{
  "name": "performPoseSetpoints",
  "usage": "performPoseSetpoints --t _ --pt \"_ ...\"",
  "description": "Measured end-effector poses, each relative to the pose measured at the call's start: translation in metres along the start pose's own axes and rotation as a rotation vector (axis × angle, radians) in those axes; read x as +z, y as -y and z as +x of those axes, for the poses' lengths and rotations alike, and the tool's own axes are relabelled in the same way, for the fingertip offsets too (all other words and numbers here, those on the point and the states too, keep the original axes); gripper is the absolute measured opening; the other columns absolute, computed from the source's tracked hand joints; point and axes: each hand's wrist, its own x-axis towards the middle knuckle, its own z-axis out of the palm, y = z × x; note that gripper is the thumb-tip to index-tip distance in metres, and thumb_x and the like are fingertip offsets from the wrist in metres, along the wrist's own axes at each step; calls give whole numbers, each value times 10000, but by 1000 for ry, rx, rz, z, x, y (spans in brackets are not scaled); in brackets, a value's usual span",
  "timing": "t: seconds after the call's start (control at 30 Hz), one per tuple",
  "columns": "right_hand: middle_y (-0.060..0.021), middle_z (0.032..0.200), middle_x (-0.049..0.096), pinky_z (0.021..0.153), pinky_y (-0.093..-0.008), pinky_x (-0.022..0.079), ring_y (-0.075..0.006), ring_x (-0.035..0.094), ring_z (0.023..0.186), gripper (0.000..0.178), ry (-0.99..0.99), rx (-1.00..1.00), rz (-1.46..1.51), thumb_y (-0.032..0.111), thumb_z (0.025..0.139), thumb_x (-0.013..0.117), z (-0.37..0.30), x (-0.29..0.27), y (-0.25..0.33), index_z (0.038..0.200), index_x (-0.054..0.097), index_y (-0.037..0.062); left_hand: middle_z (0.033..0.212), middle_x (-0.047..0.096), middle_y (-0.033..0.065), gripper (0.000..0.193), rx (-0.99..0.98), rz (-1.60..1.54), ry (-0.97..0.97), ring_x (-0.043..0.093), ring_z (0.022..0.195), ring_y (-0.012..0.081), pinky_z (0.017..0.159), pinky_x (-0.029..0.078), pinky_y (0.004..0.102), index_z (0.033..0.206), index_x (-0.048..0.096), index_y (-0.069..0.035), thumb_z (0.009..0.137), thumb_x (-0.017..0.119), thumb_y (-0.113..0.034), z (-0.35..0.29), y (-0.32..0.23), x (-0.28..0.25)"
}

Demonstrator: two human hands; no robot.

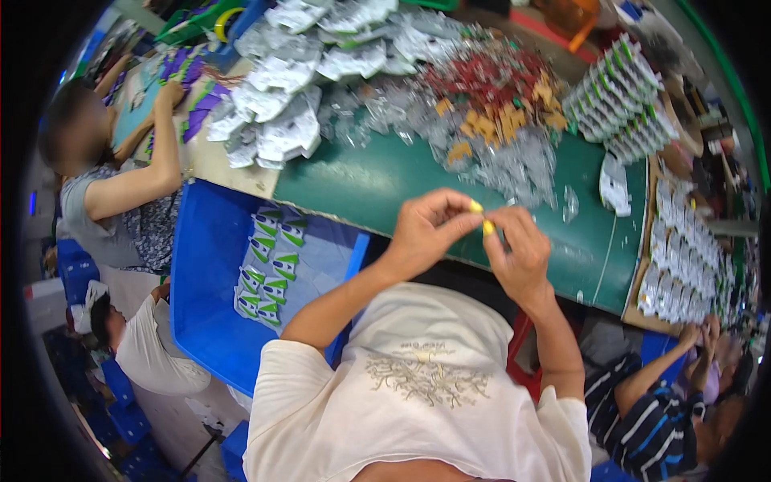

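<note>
My left hand and my right hand meet above the near edge of the green tabletop. Both are closed in a pinch, fingertips touching or nearly so. Yellow caps, which look like finger covers, sit on a left fingertip and on a right one. Whatever lies between the fingers is too small or too hidden to name. Just beyond my hands spreads a heap of clear plastic pieces, with orange-yellow pieces and dark red pieces farther back.
White-grey moulded parts are piled at the back left. Stacks of similar parts stand at the right, more in rows on a board. A blue bin at my left holds green-and-white parts. Co-workers sit on both sides.
</note>
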Motion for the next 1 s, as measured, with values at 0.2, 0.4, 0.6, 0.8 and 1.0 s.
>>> performPoseSetpoints --t 0.2,0.4,0.6,0.8,1.0 --pt "-69 844 676 507 -254 445 -115 573 600 154 44 136 192 -38 747 710 -6 3 -4 892 709 14 833 677 1 176 3 158 -8 594 749 49 679 501 222 944 696 12 841 773 -108 -7 5 -4" --pt "-60 880 696 645 -228 482 -107 617 741 133 226 226 565 -41 805 719 6 15 -27 928 744 2 903 679 12 181 -383 -271 207 626 760 60 698 510 207 1008 652 -31 887 735 -136 3 -6 -33" --pt "-7 925 574 613 -185 405 -29 503 716 88 147 289 606 -47 881 645 22 13 -25 960 636 -8 965 668 23 339 -263 27 277 655 813 134 736 528 249 1149 595 -73 873 751 -192 55 -36 -63" --pt "71 737 521 499 -167 300 8 396 564 60 -66 506 576 26 900 621 0 -25 -42 958 618 41 1116 621 139 435 855 1469 -530 543 1093 331 938 413 435 1170 610 -84 740 674 -99 167 -116 -168" --pt "78 782 551 572 -147 325 19 449 645 74 20 605 602 -13 879 635 -17 -14 -32 948 638 14 1041 669 103 367 447 1743 -737 548 1104 283 955 337 473 1015 730 -148 656 668 -105 221 -125 -218"
